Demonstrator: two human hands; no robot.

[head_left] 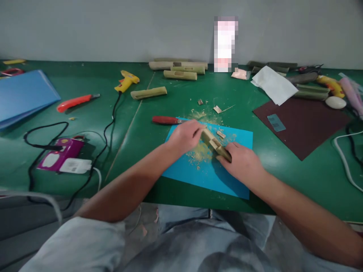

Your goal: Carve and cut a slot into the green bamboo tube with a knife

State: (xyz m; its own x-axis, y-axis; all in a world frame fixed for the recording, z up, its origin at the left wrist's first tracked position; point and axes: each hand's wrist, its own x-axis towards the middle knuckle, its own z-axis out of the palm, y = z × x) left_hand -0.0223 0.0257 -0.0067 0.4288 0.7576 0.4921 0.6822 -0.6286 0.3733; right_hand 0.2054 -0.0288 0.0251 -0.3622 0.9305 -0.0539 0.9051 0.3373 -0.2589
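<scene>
A bamboo tube (211, 140) with a rectangular notch cut in its upper side is held slantwise over a blue sheet (232, 185). My left hand (187, 134) grips its far left end, fingers closed. Around the near right end, my right hand (241, 160) is closed too. Sawdust and small bamboo chips (221, 134) lie scattered on and behind the sheet. Just beyond my left hand rests a red-handled tool (166, 120); its far end is hidden by that hand.
On the green table (119, 181) lie a yellow glue gun (126, 81), a red utility knife (76, 102), a purple power strip (65, 151) with cords, and a blue folder (25, 94). More bamboo pieces (180, 75) sit at the back. Right stands a dark brown sheet (303, 128) under white paper (273, 85).
</scene>
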